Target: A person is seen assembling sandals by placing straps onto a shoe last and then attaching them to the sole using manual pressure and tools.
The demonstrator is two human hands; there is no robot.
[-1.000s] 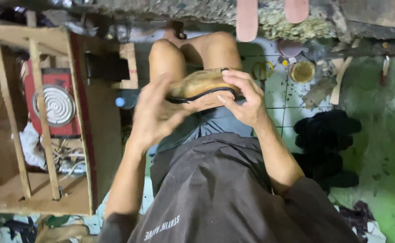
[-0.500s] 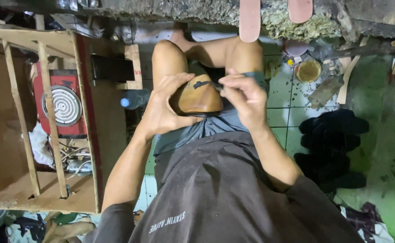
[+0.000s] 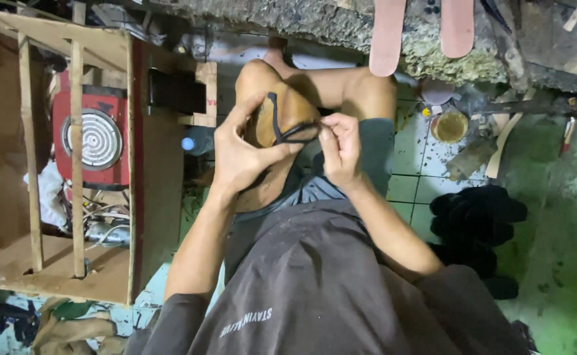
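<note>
Compared to a moment ago, the tan shoe piece [image 3: 282,118] got turned so its black strap [image 3: 288,135] faces up over the lap. Left hand [image 3: 242,154] has a clenched grip cradling it; right hand [image 3: 341,148] now pinches the strap's end. Beyond the knees, a small glue tin [image 3: 449,126] sits on the tiled floor [image 3: 407,187].

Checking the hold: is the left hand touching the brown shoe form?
Touching: the head view shows the left hand wrapped around the brown shoe form.
</note>
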